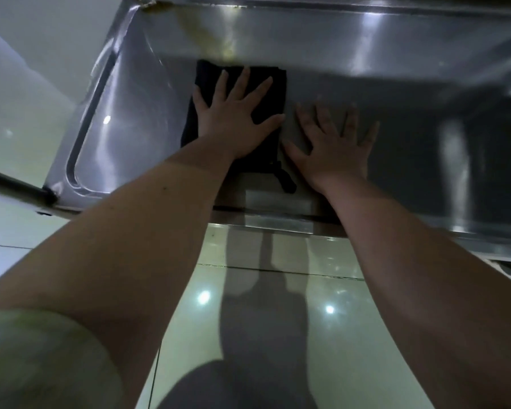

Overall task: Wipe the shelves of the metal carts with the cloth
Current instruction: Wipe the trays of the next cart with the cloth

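Head view, looking down at a metal cart. At 9 o'clock, a pale wall [27, 54] and a dark rod [12, 181] that meets the near left corner of the shelf [124, 137]. The shelf is a dull steel tray with a raised, rounded rim. Just left of 12 o'clock, a dark folded cloth [275, 84] lies flat on the shelf, and the left hand [233, 122] presses on it, fingers straight and spread. A loose end of the cloth trails toward 6 o'clock. At 1 o'clock, just beside the cloth, the right hand [334, 149] rests flat on bare metal, fingers spread, grasping nothing. From 5 to 7 o'clock, glossy pale-green floor tiles [337, 290] reflect ceiling lights.
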A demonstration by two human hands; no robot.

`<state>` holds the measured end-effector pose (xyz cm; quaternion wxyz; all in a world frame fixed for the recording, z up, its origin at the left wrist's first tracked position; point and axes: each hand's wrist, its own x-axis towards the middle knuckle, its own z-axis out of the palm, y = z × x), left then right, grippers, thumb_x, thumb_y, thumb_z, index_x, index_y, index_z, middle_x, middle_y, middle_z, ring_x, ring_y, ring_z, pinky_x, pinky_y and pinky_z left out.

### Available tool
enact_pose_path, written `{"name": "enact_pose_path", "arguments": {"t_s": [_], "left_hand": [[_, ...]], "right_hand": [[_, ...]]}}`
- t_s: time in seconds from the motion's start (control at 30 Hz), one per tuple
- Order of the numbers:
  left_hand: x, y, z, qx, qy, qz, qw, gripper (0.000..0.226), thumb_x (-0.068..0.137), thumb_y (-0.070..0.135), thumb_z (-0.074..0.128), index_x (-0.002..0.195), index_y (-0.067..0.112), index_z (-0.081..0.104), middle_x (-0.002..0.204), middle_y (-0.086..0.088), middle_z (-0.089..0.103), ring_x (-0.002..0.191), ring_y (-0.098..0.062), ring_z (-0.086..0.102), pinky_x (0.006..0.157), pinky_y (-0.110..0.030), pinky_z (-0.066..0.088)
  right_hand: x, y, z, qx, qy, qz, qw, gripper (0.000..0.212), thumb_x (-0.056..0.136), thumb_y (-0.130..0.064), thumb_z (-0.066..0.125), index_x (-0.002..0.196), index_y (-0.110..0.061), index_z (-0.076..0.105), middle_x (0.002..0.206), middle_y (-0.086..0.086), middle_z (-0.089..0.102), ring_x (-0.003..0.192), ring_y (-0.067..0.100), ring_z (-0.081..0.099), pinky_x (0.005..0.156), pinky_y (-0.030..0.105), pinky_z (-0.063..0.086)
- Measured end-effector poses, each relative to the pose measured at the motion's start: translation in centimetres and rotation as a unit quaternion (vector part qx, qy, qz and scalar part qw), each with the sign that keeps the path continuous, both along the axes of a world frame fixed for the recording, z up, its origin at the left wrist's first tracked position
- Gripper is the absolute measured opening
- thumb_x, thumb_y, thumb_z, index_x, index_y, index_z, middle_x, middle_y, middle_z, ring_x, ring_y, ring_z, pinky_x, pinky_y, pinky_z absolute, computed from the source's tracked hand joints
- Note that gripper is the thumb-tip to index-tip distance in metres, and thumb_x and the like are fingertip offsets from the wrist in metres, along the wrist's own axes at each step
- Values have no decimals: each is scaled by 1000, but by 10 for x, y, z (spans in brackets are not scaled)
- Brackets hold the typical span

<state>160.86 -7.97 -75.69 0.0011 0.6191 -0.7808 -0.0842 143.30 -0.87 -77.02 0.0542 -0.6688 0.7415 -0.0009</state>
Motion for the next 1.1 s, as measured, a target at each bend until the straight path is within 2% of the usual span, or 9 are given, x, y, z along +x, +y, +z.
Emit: {"name": "enact_pose_path", "arguments": {"t_s": [0.17,0.3,0.43,0.6,0.7,0.8,0.93,1.03,1.1], "left_hand": [[53,-6,2,-8,4,-47,999,77,79,86,25,148,57,8,164,13,2,151,-19,-3,117,-59,-3],[116,-19,3,7,0,35,999,76,77,86,25,146,60,8,164,13,1,151,-21,-2,116,-59,-2],[87,-19,0,-3,-28,57,998,73,83,82,26,147,58,4,164,10,-3,151,-26,-5,113,-66,-3],[16,12,-1,-9,-28,-53,998,72,85,81,25,149,56,3,164,10,-4,150,-27,-6,113,-66,-2],[26,18,1,-7,3,-78,997,74,81,83,25,148,57,8,164,12,1,151,-22,-4,116,-62,-2],[81,0,4,-9,12,-25,1000,74,81,83,33,147,57,12,164,13,4,151,-18,-1,117,-58,2],[139,-15,4,8,-15,86,996,72,82,82,29,148,57,11,164,11,3,151,-23,-1,116,-62,-1],[122,-11,1,0,-34,95,995,72,83,83,24,148,56,8,164,10,0,151,-26,-3,114,-65,-2],[86,-9,0,-5,-26,65,998,72,84,82,24,149,56,6,164,10,-2,151,-26,-5,113,-66,-3]], "right_hand": [[-1,0,-3,-12,-1,-13,1000,74,82,-81,12,149,-53,5,163,-14,6,149,39,-4,112,67,-8],[2,1,-3,-20,5,-7,1000,74,83,-79,12,151,-50,5,164,-11,3,148,41,-5,113,66,-8],[5,1,-2,-15,14,-13,1000,74,84,-77,10,152,-48,4,164,-9,3,148,43,-6,113,65,-9],[6,2,-3,-19,11,64,998,71,87,-72,10,153,-45,5,164,-10,4,150,34,-5,118,58,-4],[4,1,-2,-23,-10,57,998,73,84,-74,9,152,-48,5,164,-14,3,150,30,-5,119,53,-6],[3,1,-3,-27,-18,60,998,73,83,-74,11,152,-49,6,164,-14,4,151,29,-5,119,52,-5],[5,1,-5,-33,-19,58,998,73,83,-75,11,151,-49,6,164,-14,4,151,30,-5,119,52,-5],[7,0,-7,-34,-10,58,998,72,84,-74,10,152,-48,6,164,-13,3,150,32,-5,119,54,-5],[7,0,-6,-31,-6,57,998,72,85,-73,9,152,-47,6,164,-12,3,150,33,-4,118,55,-4]]}}
